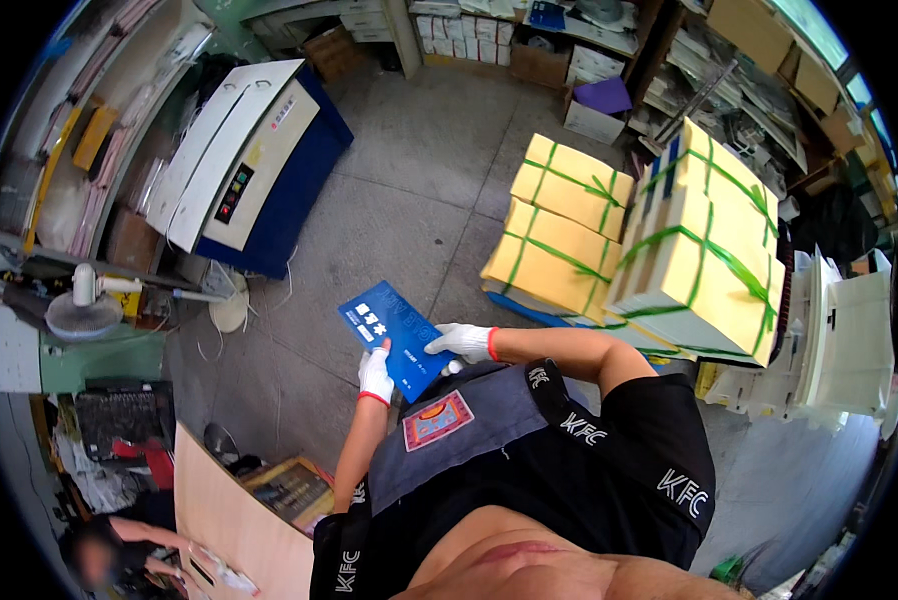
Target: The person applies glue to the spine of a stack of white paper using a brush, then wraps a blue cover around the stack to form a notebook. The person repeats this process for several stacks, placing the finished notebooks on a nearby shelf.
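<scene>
A blue booklet (401, 335) with white print on its cover is held out in front of my body, tilted. My left hand (376, 374), in a white glove with a red cuff, grips its lower left edge with the thumb on top. At the opposite edge, my right hand (461, 342), gloved the same way, closes on the booklet with its fingers lying over the cover. The undersides of both hands are partly hidden by the booklet.
Bundles of yellow-wrapped paper (689, 260) tied with green straps are stacked at my right. A blue and white strapping machine (259, 165) stands ahead left, beside loaded shelves (119, 130). A standing fan (84, 310) is at left. Another person's arm (159, 535) rests at a wooden table (254, 530).
</scene>
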{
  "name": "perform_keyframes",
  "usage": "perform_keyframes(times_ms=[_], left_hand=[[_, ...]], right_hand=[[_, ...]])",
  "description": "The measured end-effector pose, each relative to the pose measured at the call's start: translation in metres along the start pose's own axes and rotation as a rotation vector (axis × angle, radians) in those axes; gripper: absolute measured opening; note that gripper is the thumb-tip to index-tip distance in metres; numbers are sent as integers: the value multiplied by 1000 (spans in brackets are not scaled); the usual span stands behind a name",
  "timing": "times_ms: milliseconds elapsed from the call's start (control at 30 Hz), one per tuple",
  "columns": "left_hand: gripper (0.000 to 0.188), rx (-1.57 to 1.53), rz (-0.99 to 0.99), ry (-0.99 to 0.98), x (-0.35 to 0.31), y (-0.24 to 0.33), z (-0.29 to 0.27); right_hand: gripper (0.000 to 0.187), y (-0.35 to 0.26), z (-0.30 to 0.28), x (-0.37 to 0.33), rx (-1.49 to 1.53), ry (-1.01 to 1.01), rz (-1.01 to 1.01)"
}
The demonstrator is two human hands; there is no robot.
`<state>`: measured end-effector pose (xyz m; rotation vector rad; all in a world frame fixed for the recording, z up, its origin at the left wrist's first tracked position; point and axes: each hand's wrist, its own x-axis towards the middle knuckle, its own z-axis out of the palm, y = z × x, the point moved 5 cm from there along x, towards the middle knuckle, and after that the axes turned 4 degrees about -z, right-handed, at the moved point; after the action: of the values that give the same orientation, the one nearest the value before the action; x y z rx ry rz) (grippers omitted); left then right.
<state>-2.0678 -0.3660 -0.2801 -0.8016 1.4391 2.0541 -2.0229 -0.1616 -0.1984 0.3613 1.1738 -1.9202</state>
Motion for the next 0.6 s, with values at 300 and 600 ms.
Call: perform_keyframes(times_ms=[300, 600], left_hand=[[44, 99, -417, -442, 176, 129, 94], [46, 354, -532, -518, 320, 231, 257]], right_hand=[[34, -128, -44, 93, 353, 304, -215], [35, -272, -143, 147, 500, 594, -403]])
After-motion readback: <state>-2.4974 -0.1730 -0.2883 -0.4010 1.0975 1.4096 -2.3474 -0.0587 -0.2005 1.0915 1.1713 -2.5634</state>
